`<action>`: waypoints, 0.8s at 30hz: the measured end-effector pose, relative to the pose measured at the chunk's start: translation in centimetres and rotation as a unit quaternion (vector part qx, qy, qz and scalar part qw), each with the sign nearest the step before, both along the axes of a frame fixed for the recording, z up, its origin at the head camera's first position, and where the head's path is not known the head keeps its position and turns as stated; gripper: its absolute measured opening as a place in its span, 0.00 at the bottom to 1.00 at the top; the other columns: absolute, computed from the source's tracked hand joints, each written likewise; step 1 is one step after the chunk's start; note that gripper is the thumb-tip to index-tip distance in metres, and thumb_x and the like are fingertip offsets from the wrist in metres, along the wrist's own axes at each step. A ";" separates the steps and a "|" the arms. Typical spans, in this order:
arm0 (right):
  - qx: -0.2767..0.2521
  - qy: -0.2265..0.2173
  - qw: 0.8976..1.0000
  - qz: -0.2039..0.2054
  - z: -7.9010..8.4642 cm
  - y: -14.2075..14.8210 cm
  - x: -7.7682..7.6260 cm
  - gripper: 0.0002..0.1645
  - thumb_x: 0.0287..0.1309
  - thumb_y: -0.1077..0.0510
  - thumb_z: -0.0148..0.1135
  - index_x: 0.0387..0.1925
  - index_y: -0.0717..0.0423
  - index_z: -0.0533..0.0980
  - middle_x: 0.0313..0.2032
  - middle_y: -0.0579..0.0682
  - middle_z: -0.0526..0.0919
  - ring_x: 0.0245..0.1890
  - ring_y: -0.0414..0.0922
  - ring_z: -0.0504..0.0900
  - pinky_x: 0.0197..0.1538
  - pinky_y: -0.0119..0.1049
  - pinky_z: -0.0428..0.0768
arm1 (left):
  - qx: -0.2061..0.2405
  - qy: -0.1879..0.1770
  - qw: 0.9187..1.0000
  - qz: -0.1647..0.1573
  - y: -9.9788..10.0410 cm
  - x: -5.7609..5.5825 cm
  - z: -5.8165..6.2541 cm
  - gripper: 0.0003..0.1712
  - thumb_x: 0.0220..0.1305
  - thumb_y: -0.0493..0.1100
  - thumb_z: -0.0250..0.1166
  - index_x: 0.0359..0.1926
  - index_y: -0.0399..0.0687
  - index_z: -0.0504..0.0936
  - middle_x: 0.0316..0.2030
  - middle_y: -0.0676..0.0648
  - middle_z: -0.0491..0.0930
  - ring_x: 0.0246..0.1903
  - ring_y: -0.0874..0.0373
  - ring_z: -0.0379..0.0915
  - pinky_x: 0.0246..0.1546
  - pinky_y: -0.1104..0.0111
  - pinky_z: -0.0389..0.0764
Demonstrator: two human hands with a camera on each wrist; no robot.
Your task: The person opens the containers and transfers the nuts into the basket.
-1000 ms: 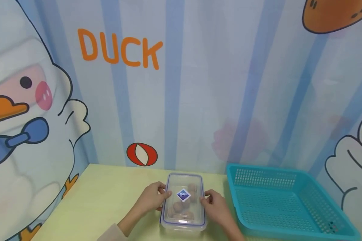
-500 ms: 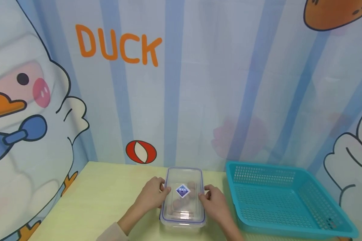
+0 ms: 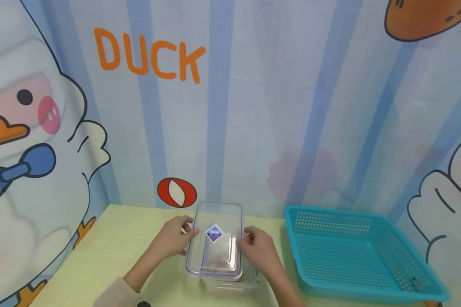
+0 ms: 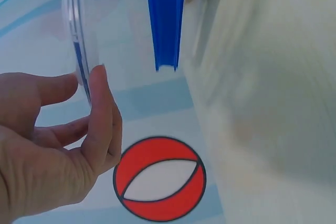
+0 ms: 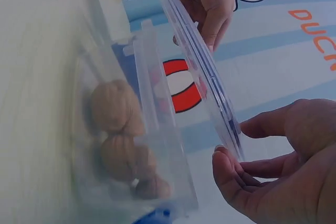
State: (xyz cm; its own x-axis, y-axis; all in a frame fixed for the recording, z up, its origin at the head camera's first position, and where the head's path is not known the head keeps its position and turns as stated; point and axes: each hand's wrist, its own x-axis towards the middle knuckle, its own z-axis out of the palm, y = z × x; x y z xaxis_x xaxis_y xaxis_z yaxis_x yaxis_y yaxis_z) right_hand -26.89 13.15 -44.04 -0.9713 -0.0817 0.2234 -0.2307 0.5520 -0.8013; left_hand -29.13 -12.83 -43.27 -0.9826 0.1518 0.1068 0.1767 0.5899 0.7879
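Observation:
A clear plastic lid with a purple edge line and a diamond sticker is raised off its clear food box, shifted left of it. My left hand pinches the lid's left edge between thumb and fingers. On the opposite edge, my right hand pinches it the same way. The right wrist view shows a gap between lid and box, with several brown walnuts inside the box. A blue side clip hangs down along the box in the left wrist view.
To the right on the pale yellow table stands a turquoise perforated basket. Behind the table hangs a striped backdrop printed with ducks and lettering.
The lid was sitting on the box; now both hands have lifted it off and moved it left. The box and basket stay where they were.

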 end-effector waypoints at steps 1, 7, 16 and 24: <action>-0.004 -0.001 1.000 0.004 0.0 -0.5 -0.2 0.27 0.64 0.59 0.69 0.58 0.75 0.78 0.33 0.50 0.81 0.30 0.42 0.78 0.30 0.34 0.80 | -0.004 0.001 1.000 0.005 -0.6 -0.1 0.2 0.28 0.74 0.41 0.68 0.66 0.26 0.75 0.40 0.43 0.80 0.25 0.56 0.80 0.20 0.64 0.86; -0.023 0.012 1.000 0.000 0.1 -3.8 -1.7 0.24 0.65 0.60 0.70 0.57 0.72 0.79 0.33 0.50 0.81 0.32 0.43 0.79 0.34 0.36 0.81 | -0.029 0.009 0.999 0.038 -3.5 -0.6 1.2 0.30 0.74 0.41 0.69 0.69 0.29 0.74 0.43 0.41 0.81 0.34 0.52 0.81 0.22 0.64 0.87; -0.059 0.019 0.998 -0.001 0.3 -7.6 -2.4 0.27 0.67 0.58 0.71 0.63 0.66 0.79 0.36 0.49 0.83 0.37 0.43 0.81 0.37 0.37 0.82 | -0.042 0.052 0.996 0.067 -6.7 -0.8 2.3 0.31 0.75 0.41 0.67 0.72 0.32 0.72 0.46 0.37 0.80 0.44 0.43 0.84 0.26 0.64 0.88; -0.072 -0.006 0.997 0.035 0.6 -9.7 -1.9 0.31 0.73 0.55 0.65 0.71 0.66 0.74 0.47 0.52 0.86 0.40 0.44 0.86 0.37 0.34 0.86 | -0.076 0.098 0.986 0.107 -8.4 -0.7 3.0 0.27 0.82 0.45 0.55 0.73 0.34 0.72 0.54 0.32 0.78 0.51 0.35 0.81 0.46 0.47 0.86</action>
